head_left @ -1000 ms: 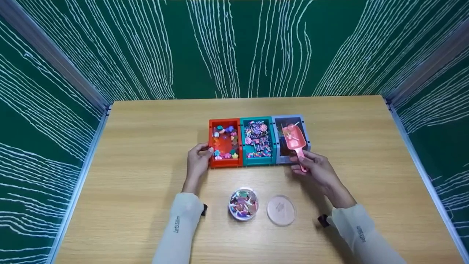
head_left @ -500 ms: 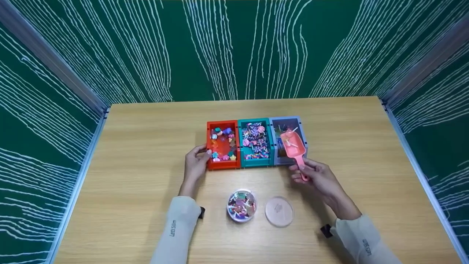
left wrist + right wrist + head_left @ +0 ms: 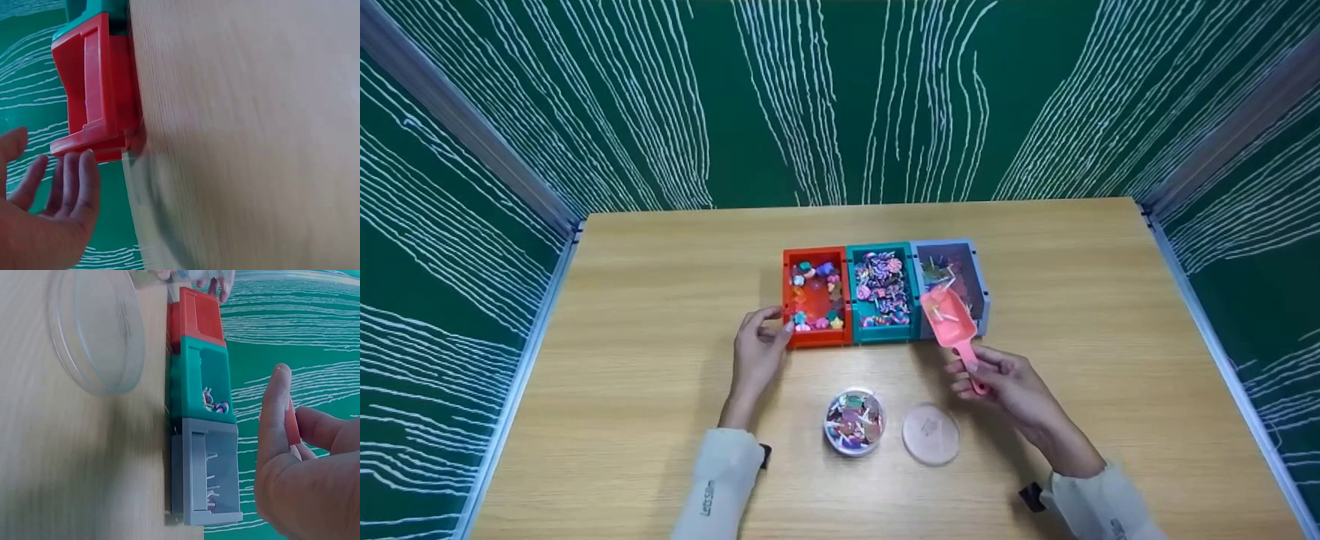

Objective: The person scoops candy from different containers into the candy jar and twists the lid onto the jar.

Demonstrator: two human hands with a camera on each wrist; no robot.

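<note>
My right hand point(image 3: 1011, 390) pinches the handle of a pink scoop point(image 3: 949, 321), held above the front of the grey-blue bin point(image 3: 981, 292). A few small pieces with white sticks lie in the scoop. In the right wrist view the fingers hide most of it. At the left end of the joined bins, my left hand point(image 3: 757, 354) rests its fingertips against the red bin point(image 3: 115, 90), thumb apart from the other fingers. Small colourful charms fill part of the red bin. The middle teal bin point(image 3: 918, 300) bears striped and pink pieces; stick-ended pieces are in the grey-blue one.
Nearer the person stands a round clear tub point(image 3: 855, 421) full of mixed small charms. Its clear lid point(image 3: 931, 435) lies flat to its right on the wooden table point(image 3: 660, 300). Green walls with white lines rise behind and at both sides.
My right hand has drawn the scoop back toward the person and slightly left, uncovering more of the grey-blue bin. The left hand has slid slightly toward the person along the red bin's side.
</note>
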